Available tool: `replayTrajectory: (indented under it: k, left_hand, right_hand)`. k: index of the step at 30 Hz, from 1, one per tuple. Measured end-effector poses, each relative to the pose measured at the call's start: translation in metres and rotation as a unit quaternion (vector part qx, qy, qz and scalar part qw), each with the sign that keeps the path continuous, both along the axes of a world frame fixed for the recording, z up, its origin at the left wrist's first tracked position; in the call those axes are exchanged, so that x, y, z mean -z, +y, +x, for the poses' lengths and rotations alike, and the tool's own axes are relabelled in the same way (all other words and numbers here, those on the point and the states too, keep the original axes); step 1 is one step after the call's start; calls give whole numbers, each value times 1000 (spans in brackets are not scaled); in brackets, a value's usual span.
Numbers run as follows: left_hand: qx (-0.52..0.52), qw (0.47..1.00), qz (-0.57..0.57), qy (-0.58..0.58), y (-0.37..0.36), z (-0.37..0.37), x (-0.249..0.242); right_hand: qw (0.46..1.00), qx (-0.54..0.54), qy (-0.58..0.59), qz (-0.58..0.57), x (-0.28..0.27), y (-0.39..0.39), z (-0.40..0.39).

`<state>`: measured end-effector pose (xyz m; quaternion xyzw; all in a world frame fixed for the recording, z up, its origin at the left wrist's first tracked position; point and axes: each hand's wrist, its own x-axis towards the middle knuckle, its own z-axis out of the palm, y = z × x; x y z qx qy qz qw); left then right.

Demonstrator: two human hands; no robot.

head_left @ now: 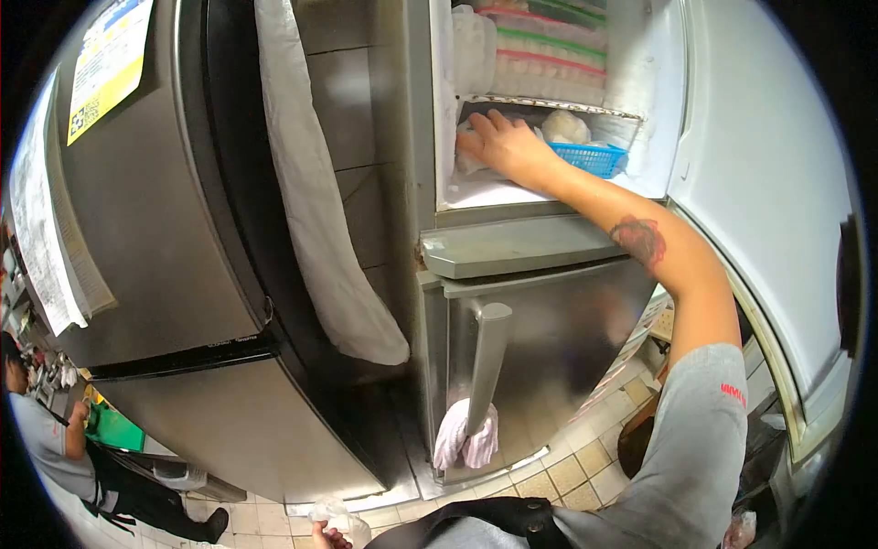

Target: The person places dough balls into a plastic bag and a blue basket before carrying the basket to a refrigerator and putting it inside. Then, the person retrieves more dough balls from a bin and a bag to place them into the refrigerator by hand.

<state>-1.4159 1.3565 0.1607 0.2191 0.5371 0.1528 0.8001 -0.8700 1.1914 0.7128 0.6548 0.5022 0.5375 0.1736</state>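
My right hand (512,151) reaches into the lower part of the open freezer compartment (549,190). Its fingers curl over a whitish plastic bag (468,165) at the left wall; the fingertips are partly hidden. Just right of that hand, a blue plastic basket (590,159) holds a pale round lump (565,126) in wrapping. At the bottom edge of the view, my left hand (334,538) is closed on a clear plastic bag (343,517), whose contents I cannot make out.
Zip bags (549,69) of pale pieces fill the wire shelf (558,105) above. The freezer door (768,165) stands wide open at right. A cloth (466,437) hangs on the lower door handle (489,357). Left are a steel refrigerator (165,210) and a co-worker (55,448).
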Motion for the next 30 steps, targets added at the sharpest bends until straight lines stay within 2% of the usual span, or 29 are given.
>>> replayTrajectory:
  k: [1, 4, 5, 6, 8, 10, 13, 15, 17, 19, 23, 25, 27, 28, 30]
  left_hand:
    - [-23, 1000, -7, 0, -2, 0, -5]
    - [-86, 994, 65, 8, -13, 4, -42]
    - [-103, 992, 65, -15, -12, -3, -34]
    - [-138, 989, 60, 3, -11, -6, -31]
    - [-142, 989, 20, -43, 2, -34, 18]
    - [-130, 991, 10, -15, -4, -27, 3]
    - [-123, 992, 12, 9, -8, -7, -15]
    - [-122, 992, 12, 17, -10, 3, -28]
    - [-121, 992, 7, 20, -13, 11, -31]
    - [-115, 993, 7, 23, -12, 19, -32]
    - [-100, 995, 2, 20, -15, 36, -33]
    - [-89, 996, -2, 11, -17, 43, -30]
    - [-76, 997, -3, 3, -19, 50, -23]
    - [-68, 998, -4, 0, -19, 54, -18]
    - [-52, 999, -5, -14, -17, 55, -2]
  right_hand:
    - [999, 31, -8, 5, 1, 6, 10]
    - [999, 25, -21, 3, 4, 24, 60]
    - [998, 2, -67, -8, 7, 28, 78]
    - [999, 1, -37, -3, 6, 38, 89]
    - [1000, 3, 26, 8, 6, 58, 110]
    - [999, 20, 31, -8, 8, 74, 131]
    - [992, 54, 102, -43, 6, 84, 147]
    - [957, 134, 234, -102, -8, 90, 140]
    - [851, 265, 411, -192, -45, 87, 101]
    - [852, 252, 421, -182, -29, 112, 153]
    - [922, 154, 331, -127, -32, 130, 178]
    - [935, 8, 323, -145, -26, 143, 206]
    - [918, -4, 365, -154, -23, 144, 219]
    - [896, 59, 411, -156, -36, 131, 186]
    - [872, 116, 452, -146, -46, 96, 140]
